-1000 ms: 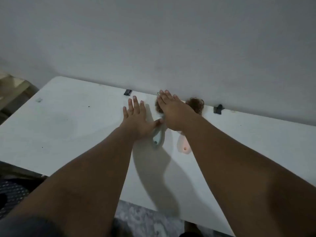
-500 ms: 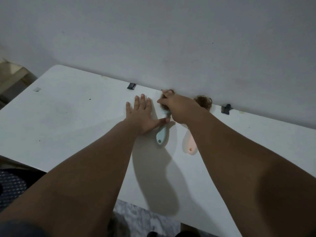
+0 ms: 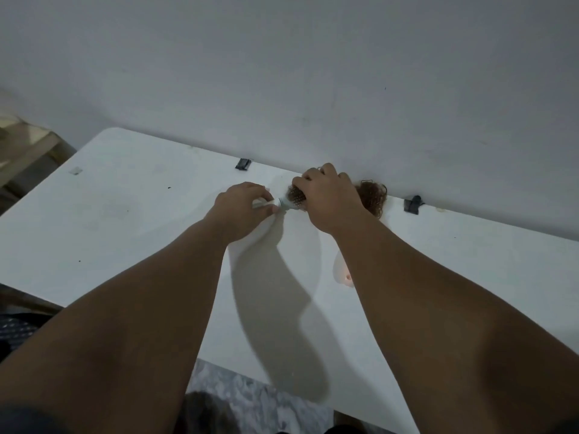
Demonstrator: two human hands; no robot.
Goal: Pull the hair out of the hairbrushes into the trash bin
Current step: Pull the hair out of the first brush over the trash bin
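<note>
Blue hairbrush: at the table's far edge, handle pinched in left hand to steady it. Right hand curled over the bristle head, likely gripping hair. Pink hairbrush, hair-clogged, lies just right.

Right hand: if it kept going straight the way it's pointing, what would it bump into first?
The right hand, gripping the blue hairbrush, points toward the wall. It would probably meet that first, though depth is hard to judge.
</note>
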